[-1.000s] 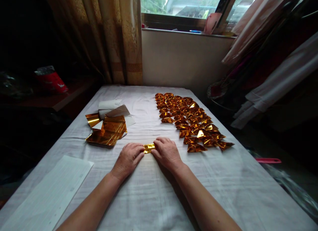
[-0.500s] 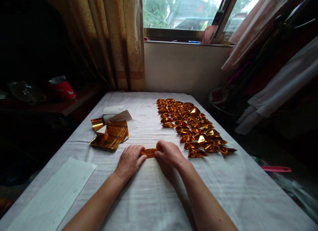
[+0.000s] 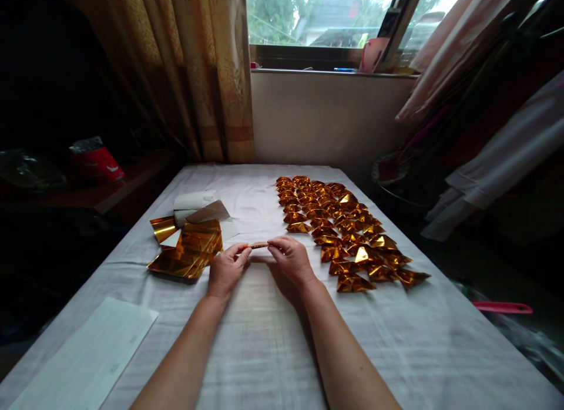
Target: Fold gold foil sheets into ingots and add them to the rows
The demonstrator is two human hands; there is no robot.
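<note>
The gold foil strip (image 3: 259,245) is hanging just above the white cloth (image 3: 396,339), mid-table, w/ its long axis running left-right across the view, seen nearly edge-on. It's spanning the gap btwn both hands: the left hand (image 3: 225,270) is pinching the left end, the right hand (image 3: 289,262) is pinching the right end, fingertips closed on it, neither nearer than the other. Both wrists are resting low, approx. level. Outward: the stack of flat gold sheets (image 3: 187,251) is lying near the left hand, w/ white backing paper (image 3: 198,204) behind it. Rows of folded gold pieces (image 3: 348,234) are sitting to the right, closest ones just beside the right hand.
</note>
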